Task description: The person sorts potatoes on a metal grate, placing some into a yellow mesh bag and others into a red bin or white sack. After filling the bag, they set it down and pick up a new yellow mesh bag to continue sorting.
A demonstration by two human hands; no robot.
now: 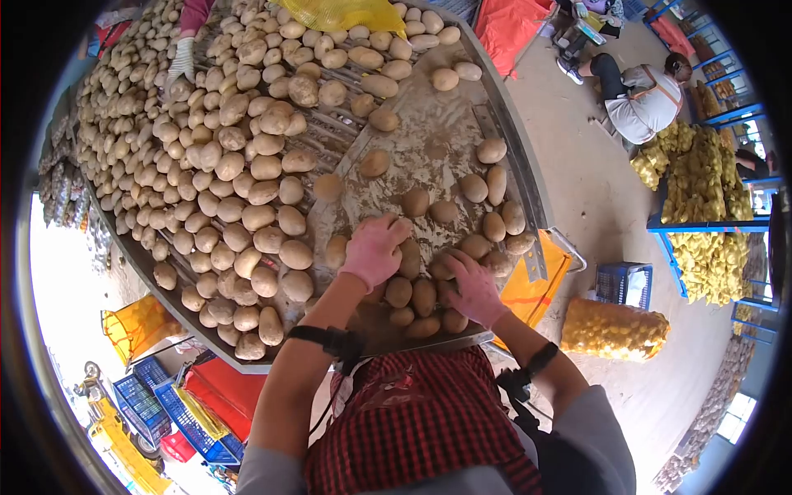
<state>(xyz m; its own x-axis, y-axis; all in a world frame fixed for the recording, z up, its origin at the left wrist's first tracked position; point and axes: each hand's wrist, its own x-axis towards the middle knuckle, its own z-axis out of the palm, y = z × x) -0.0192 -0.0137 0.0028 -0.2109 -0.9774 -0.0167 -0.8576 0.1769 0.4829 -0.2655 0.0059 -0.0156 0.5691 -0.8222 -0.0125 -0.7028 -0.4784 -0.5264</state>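
Observation:
My left hand, in a pink glove, reaches over the metal chute with its fingers slightly bent. It rests beside a potato, and no potato shows in its grasp. My right hand, also gloved in pink, lies with fingers apart against a cluster of potatoes at the chute's near edge. Some potatoes are partly hidden under its fingers. Further up the chute lie loose potatoes, among them one brownish potato and a pair near the right rim.
A large heap of potatoes covers the left of the sorting table. Another person's gloved hand touches it. A yellow mesh bag lies at the far edge. On the right are a full sack, a blue crate and a crouching person.

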